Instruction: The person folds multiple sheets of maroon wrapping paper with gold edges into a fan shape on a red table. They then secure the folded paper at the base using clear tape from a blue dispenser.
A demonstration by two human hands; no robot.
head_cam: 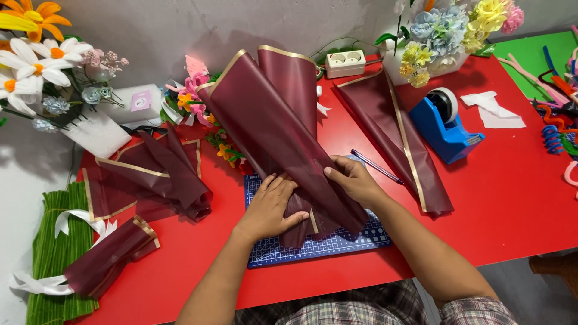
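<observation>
Far left: green leaf bundle with white ribbon, then loose folded maroon wrapping sheets on the red table. Centre: your left hand lies flat with fingers spread, pressing the maroon gold-edged wrap onto the blue cutting mat; your right hand pinches that wrap's edge, flowers showing behind. Right: pen, another maroon sheet, blue tape dispenser.
</observation>
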